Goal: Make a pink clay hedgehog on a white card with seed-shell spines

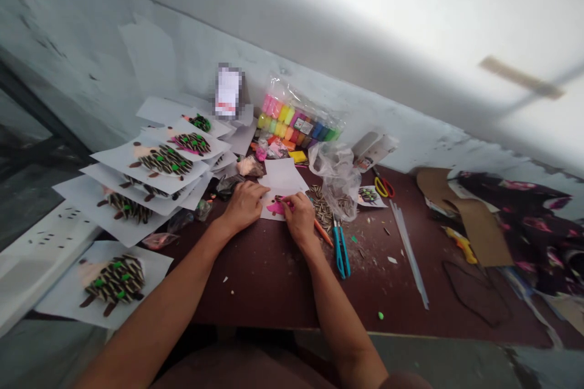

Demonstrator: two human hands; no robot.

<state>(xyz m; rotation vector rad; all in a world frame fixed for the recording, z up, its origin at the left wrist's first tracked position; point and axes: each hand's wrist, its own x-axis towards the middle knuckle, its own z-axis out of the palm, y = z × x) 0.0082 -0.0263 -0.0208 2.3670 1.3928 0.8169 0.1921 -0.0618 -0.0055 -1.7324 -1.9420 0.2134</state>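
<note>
A small white sheet [267,217] lies on the dark red table with a flat pink clay shape [275,209] on it, dark bits along its upper edge. My left hand [245,202] rests palm down at the sheet's left edge, fingers stretched toward the paper. Over the right side of the pink shape, my right hand [298,217] is closed in a pinch on what looks like a sunflower seed; the fingers partly hide it. Close beside this hand is a loose heap of striped sunflower seeds [323,213]. Another white sheet [286,174] lies just behind.
Seed-covered hedgehog pictures [166,161] are stacked at left, near a white power strip [45,243]. Clay packs [296,124] lean at the wall beside a phone [229,91]. Rightward are a plastic bag [340,179], teal-handled tool [340,249], scissors [383,186], glue sticks [409,255] and yellow glue gun [460,244].
</note>
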